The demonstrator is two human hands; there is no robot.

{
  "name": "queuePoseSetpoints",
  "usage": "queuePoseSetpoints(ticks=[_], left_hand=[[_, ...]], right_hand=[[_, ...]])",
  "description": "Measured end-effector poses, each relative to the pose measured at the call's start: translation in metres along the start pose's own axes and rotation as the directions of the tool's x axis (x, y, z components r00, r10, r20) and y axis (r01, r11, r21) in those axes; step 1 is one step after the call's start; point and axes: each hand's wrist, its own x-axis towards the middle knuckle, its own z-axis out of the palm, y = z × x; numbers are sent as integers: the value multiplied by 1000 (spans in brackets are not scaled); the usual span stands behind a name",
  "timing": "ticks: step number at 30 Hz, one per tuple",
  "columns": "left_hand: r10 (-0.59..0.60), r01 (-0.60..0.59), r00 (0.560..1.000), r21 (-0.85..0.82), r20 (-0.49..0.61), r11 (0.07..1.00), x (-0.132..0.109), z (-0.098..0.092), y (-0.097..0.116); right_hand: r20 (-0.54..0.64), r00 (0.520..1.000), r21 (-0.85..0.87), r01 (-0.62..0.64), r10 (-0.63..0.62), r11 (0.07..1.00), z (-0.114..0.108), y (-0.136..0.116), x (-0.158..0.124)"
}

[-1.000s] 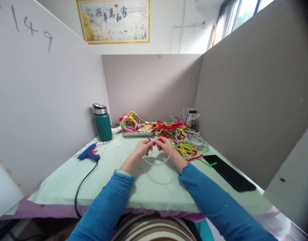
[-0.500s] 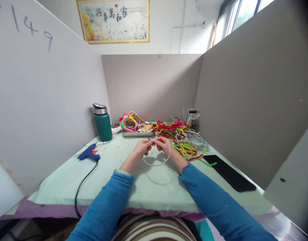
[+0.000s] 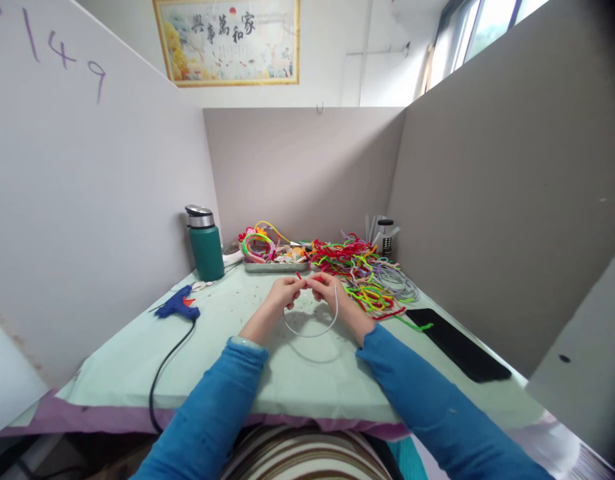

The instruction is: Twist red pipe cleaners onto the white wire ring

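A short red pipe cleaner (image 3: pixel 298 275) is pinched between the fingertips of my left hand (image 3: pixel 285 292) and my right hand (image 3: pixel 326 289), which almost meet above the middle of the table. One red end pokes up beside the left fingertips. From the hands hangs a thin white hoop (image 3: pixel 312 335), curving down below them toward me. Fingers hide how the red piece and the hoop join. Both hands are closed, held a little off the tabletop.
A heap of coloured pipe cleaners (image 3: pixel 345 257) lies behind my right hand, near a black phone-like slab (image 3: pixel 457 343). At the back stands a metal tray (image 3: pixel 275 268) of craft pieces. To the left are a green bottle (image 3: pixel 206 253) and a blue glue gun (image 3: pixel 180 305) with its cord.
The white hoop has swung slightly, and its lower curve hangs a bit lower. My hands have barely moved and keep their pinch.
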Motion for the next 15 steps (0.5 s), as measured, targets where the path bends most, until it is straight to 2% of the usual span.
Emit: queuePoseSetpoints(ticks=[5, 15], left_hand=[[-22, 22, 1000, -27, 14, 999, 1, 0, -1], [-75, 93, 990, -149, 123, 984, -3, -3, 3]], right_hand=[[6, 1000, 8, -1, 1, 1000, 0, -1, 0], [32, 999, 60, 16, -18, 998, -2, 9, 2]])
